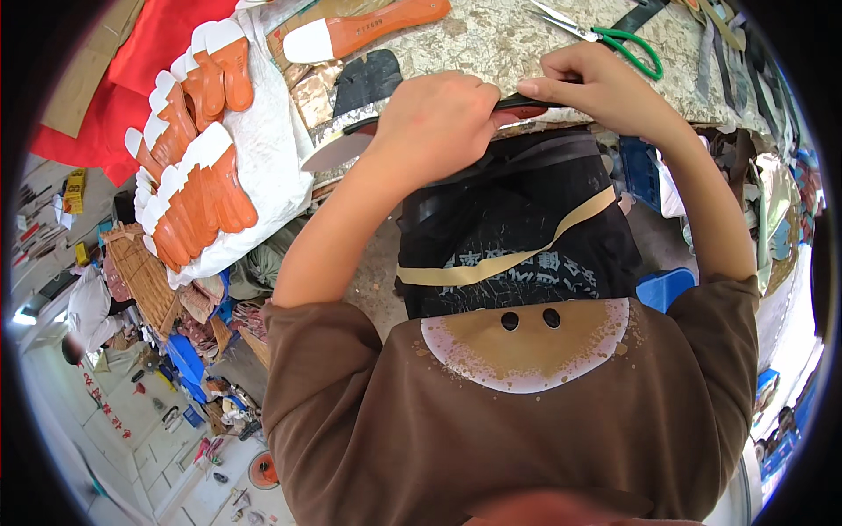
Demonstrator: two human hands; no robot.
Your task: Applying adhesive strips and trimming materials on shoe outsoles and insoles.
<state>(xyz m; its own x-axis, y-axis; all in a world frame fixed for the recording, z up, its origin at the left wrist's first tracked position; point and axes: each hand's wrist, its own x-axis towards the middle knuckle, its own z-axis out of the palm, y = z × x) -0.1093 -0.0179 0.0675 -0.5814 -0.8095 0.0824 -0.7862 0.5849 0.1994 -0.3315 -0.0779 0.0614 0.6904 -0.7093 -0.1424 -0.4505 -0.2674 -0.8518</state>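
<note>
An orange insole with a white end (338, 152) is held above the near edge of the worktable, a black strip lying along its upper side. My left hand (438, 118) is closed over its middle, with the knuckles up. At the right end, my right hand (596, 88) pinches the black strip and the insole's end between thumb and fingers. My fingers hide much of the insole. Another orange and white insole (377, 29) lies on the table beyond my left hand, near a black piece of sheet material (368, 81).
Green-handled scissors (627, 46) lie beyond my right hand. Several insoles (206, 197) are fanned out on white cloth (285, 145) at left. Black strips (724, 66) hang at the table's right. A black apron (517, 219) with a beige band covers my lap.
</note>
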